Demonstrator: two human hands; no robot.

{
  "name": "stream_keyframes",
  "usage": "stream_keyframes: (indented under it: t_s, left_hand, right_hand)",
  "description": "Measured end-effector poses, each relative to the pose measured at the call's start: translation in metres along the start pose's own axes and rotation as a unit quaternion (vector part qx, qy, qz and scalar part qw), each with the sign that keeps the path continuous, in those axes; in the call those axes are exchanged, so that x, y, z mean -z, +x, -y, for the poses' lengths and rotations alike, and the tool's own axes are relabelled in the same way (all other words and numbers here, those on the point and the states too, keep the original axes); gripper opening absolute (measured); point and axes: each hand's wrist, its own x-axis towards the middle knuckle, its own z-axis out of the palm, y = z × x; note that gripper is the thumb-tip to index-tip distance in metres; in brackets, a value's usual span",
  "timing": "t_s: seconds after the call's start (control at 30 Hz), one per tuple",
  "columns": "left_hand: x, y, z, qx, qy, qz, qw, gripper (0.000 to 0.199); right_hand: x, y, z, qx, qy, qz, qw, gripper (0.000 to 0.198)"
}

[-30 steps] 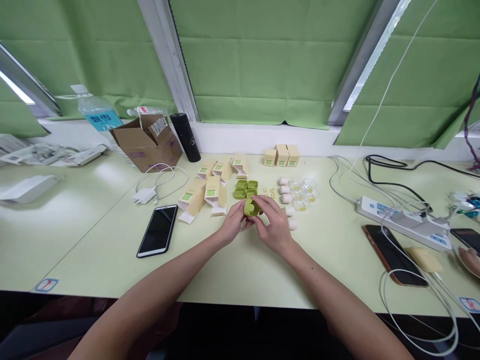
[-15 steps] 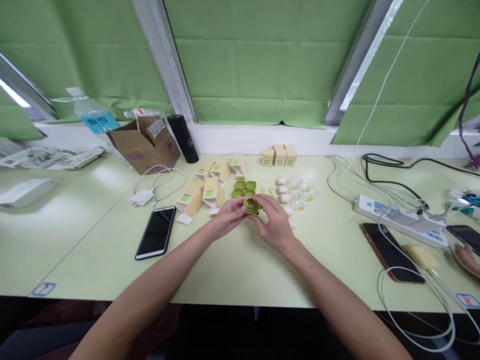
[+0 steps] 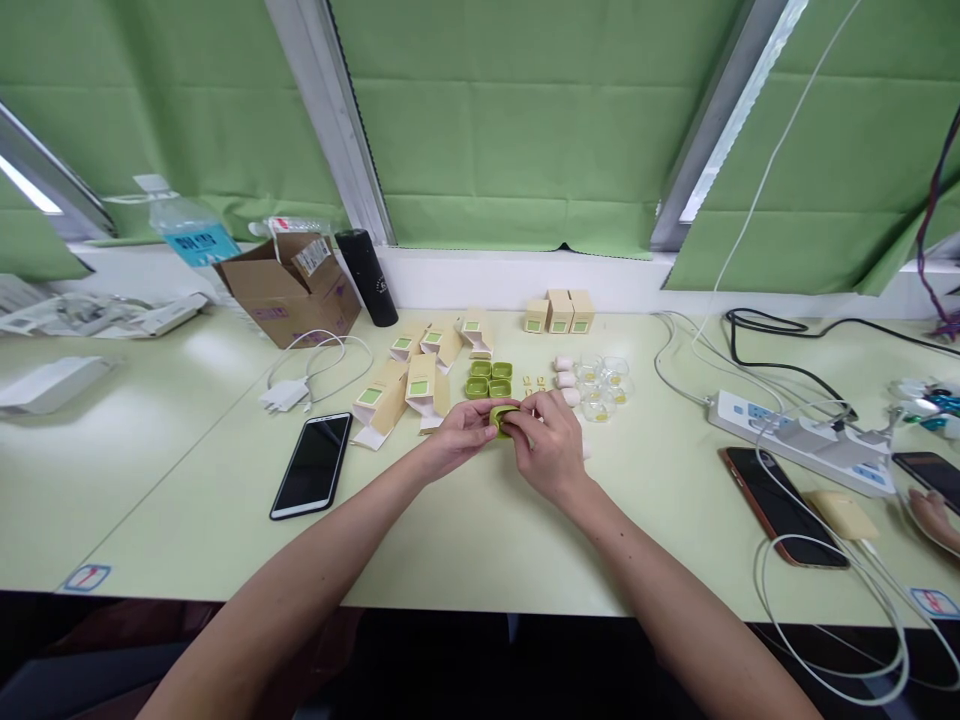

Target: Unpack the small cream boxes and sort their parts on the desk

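My left hand point(image 3: 463, 440) is closed around the left side of a small green square container point(image 3: 498, 416), held just above the table with its opening partly in view. Across its right side, my right hand point(image 3: 549, 443) has thumb and bent fingers gripping the rim and reaching into the opening. The fingers hide whether anything else is between them. Several matching green containers point(image 3: 490, 379) stand grouped just beyond my hands. Tiny yellow pieces point(image 3: 534, 381) lie right of them. Pale pink cylinders point(image 3: 565, 379) and clear round cups point(image 3: 602, 378) with yellow spots sit farther right.
Opened beige cartons point(image 3: 382, 397) lie left of the containers; closed ones point(image 3: 559, 311) stand behind. A phone point(image 3: 311, 466) and charger point(image 3: 284, 395) are at left. At right lie a power strip point(image 3: 799, 440), another phone point(image 3: 780, 505), looping cables and another person's hand point(image 3: 934, 517).
The green container has tilted and dropped slightly toward me. My right fingers have shifted from around its side to over and into its opening. My left hand keeps its hold.
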Motion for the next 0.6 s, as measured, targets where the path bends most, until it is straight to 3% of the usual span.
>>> stream_keyframes:
  t_s: [0.1,0.2,0.33,0.43,0.6]
  left_hand:
    - [0.001,0.001,0.001,-0.010,0.024,-0.020,0.999,0.053]
    - [0.005,0.003,-0.001,-0.044,0.036,-0.080,0.995,0.050]
    - [0.013,0.007,-0.008,-0.128,0.028,-0.167,0.977,0.052]
    - [0.016,0.008,-0.011,-0.181,0.067,-0.193,0.962,0.061]
    - [0.013,0.008,-0.009,-0.213,0.183,-0.212,0.936,0.050]
  right_hand:
    - [0.003,0.003,0.001,0.025,0.024,-0.029,0.999,0.019]
    - [0.011,0.009,0.002,0.037,0.061,-0.090,0.993,0.014]
    - [0.020,0.014,-0.009,-0.027,0.061,-0.150,0.986,0.013]
    - [0.021,0.015,-0.026,-0.078,0.009,-0.117,0.990,0.015]
    - [0.015,0.006,-0.051,-0.086,-0.122,0.037,0.988,0.019]
